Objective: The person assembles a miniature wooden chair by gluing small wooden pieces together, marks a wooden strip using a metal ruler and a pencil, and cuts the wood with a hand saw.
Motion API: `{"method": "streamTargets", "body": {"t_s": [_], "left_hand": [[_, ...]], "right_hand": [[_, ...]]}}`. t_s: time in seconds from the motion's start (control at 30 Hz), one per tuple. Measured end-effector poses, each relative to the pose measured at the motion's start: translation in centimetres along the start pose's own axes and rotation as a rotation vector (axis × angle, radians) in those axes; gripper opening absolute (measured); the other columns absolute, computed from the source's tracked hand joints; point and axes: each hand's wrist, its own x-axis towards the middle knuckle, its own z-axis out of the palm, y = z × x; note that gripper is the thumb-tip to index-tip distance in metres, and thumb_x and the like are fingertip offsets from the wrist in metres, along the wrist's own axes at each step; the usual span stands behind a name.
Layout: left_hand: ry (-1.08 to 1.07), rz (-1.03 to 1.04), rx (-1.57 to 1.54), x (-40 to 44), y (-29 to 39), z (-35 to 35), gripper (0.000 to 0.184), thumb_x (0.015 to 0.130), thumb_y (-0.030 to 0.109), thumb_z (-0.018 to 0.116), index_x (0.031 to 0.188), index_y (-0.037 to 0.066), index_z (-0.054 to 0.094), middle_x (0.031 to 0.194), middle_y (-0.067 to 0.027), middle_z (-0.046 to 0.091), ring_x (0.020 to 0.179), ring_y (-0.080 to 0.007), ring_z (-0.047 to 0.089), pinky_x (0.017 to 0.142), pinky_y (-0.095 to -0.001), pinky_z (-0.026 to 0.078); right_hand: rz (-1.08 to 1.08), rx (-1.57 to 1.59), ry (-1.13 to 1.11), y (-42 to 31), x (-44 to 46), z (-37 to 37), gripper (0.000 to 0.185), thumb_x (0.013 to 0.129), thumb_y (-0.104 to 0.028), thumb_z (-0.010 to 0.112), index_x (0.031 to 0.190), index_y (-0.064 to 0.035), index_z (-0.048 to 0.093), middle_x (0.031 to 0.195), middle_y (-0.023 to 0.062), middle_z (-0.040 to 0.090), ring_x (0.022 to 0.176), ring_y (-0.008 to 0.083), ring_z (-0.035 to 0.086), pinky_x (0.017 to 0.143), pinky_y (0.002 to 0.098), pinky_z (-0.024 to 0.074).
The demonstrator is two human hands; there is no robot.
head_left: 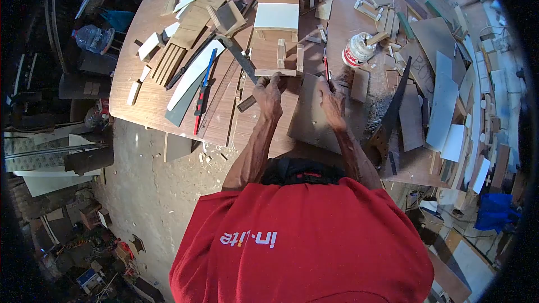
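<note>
My left hand (269, 99) pinches the near edge of a short, light wooden strip (274, 72) between thumb and fingers. That strip lies crosswise in front of small upright wooden pieces (281, 53), and I cannot tell whether they are joined. In my right hand (333, 100) is a slim red pencil (326, 66), its tip pointing away from me. Under the right hand lies a flat brown board (309, 118). A small wooden piece with a white panel (277, 15) stands just beyond the strip. Left of my left hand rests a dark metal square (240, 59).
A white glue jar (358, 50) with a wooden piece across its mouth stands at the right. A handsaw (393, 112) lies nearer the right edge. On the left are a red-and-blue cutter (203, 98), a clear ruler (222, 92) and slatted wood (170, 63). Offcuts crowd the far side.
</note>
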Motion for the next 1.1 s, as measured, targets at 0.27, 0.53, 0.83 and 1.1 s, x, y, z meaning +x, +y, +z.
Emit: {"method": "streamTargets", "body": {"t_s": [0.27, 0.53, 0.83, 1.1], "left_hand": [[0.036, -0.01, 0.078, 0.8, -0.7, 0.1, 0.012, 0.088, 0.008, 0.065, 0.092, -0.002, 0.061, 0.089, -0.0118, 0.067, 0.077, -0.0196, 0.067, 0.07, -0.0332, 0.059], [0.043, -0.014, 0.078, 0.6, -0.3, 0.4, 0.014, 0.088, 0.01, 0.066, 0.094, -0.002, 0.061, 0.088, -0.0108, 0.066, 0.076, -0.0191, 0.066, 0.07, -0.0329, 0.058], [0.04, -0.05, -0.002, 0.3, 0.0, 0.8, 0.013, 0.089, 0.01, 0.065, 0.093, -0.002, 0.061, 0.087, -0.0107, 0.067, 0.074, -0.0181, 0.066, 0.068, -0.0309, 0.057], [0.047, -0.049, 0.082, 1.0, -0.5, 0.4, 0.015, 0.088, 0.01, 0.065, 0.093, -0.003, 0.061, 0.087, -0.0115, 0.067, 0.075, -0.0191, 0.067, 0.069, -0.0313, 0.058]], "right_hand": [[-0.593, -0.152, 0.132, 3.0, 1.2, 0.4, 0.032, 0.091, -0.033, 0.058, 0.081, -0.0025, 0.06, 0.07, 0.0048, 0.059, 0.064, 0.0169, 0.053, 0.059, 0.0299, 0.0388], [0.009, 0.337, -0.017, -1.2, 0.4, -0.6, 0.025, 0.097, -0.023, 0.053, 0.114, -0.0096, 0.064, 0.072, -0.0023, 0.051, 0.055, 0.0044, 0.037, 0.051, 0.0231, 0.0374], [-0.029, 0.839, -0.363, -5.7, -0.5, -3.3, 0.04, 0.095, -0.015, 0.052, 0.134, -0.0074, 0.05, 0.11, 0.0078, 0.067, 0.087, 0.0129, 0.062, 0.069, 0.0245, 0.0478], [-0.211, 0.462, -0.106, -6.4, 0.7, -2.7, 0.036, 0.097, -0.026, 0.047, 0.124, -0.0034, 0.057, 0.1, 0.0075, 0.068, 0.089, 0.0158, 0.063, 0.077, 0.0285, 0.0473]]}}
